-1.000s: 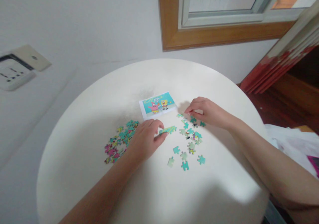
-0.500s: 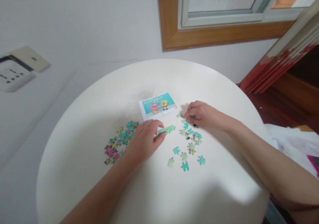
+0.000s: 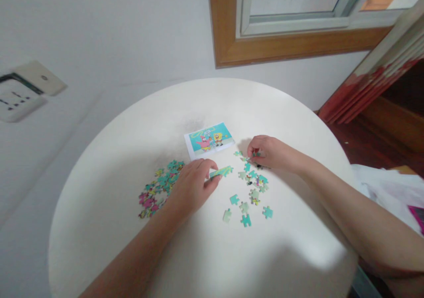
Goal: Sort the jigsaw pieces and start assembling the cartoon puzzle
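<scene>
My left hand (image 3: 194, 184) rests on the round white table (image 3: 198, 254) and pinches the left end of a short strip of joined teal puzzle pieces (image 3: 222, 171). My right hand (image 3: 270, 152) is curled, with its fingertips closed on a teal puzzle piece (image 3: 255, 155) at the top of a scatter of loose teal pieces (image 3: 253, 187). A small reference picture card (image 3: 208, 139) with cartoon figures lies just beyond both hands. A heap of pink and teal pieces (image 3: 157, 186) lies left of my left hand.
The table stands against a white wall with a wood-framed window (image 3: 298, 24) above. A wall socket plate (image 3: 23, 90) is at the left. A red and cream curtain (image 3: 374, 77) hangs at the right, over dark wooden floor. White plastic (image 3: 387, 192) lies at the right edge.
My right hand has drawn in a little and its fingers have closed on a piece among the loose ones. My left hand has stayed put, holding the strip.
</scene>
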Demonstrator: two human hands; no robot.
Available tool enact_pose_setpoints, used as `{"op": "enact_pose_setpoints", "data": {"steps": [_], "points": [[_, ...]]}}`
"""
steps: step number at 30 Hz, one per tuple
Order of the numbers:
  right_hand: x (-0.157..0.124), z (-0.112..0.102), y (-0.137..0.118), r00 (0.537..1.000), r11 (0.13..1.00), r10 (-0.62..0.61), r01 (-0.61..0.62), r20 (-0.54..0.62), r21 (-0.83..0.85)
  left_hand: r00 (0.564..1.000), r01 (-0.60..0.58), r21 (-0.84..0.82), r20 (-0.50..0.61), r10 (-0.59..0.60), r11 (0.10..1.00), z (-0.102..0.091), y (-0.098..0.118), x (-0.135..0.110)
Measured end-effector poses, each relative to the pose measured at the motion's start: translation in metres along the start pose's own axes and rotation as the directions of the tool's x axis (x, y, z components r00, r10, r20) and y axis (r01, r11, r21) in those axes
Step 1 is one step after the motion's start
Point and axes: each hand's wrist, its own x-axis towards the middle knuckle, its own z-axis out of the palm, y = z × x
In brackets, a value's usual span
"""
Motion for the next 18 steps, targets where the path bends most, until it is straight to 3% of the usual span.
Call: {"op": "enact_pose_setpoints", "data": {"steps": [5, 12, 18], "points": [[-0.002, 0.0, -0.005, 0.995, 0.989, 0.099, -0.101, 0.027, 0.108, 1.0, 0.003, 0.001, 0.002, -0.003, 1.0, 0.0, 0.0, 0.0], [-0.003, 0.009, -0.004, 1.0, 0.971, 0.016, -0.017, 0.003, 0.237, 1.0, -0.005, 0.003, -0.013, 0.005, 1.0, 0.001, 0.0, 0.0], [-0.001, 0.019, -0.012, 0.995, 0.921, 0.078, -0.094, 0.057, 0.377, 1.0, -0.002, 0.0, -0.009, 0.002, 1.0, 0.0, 0.001, 0.0]]}}
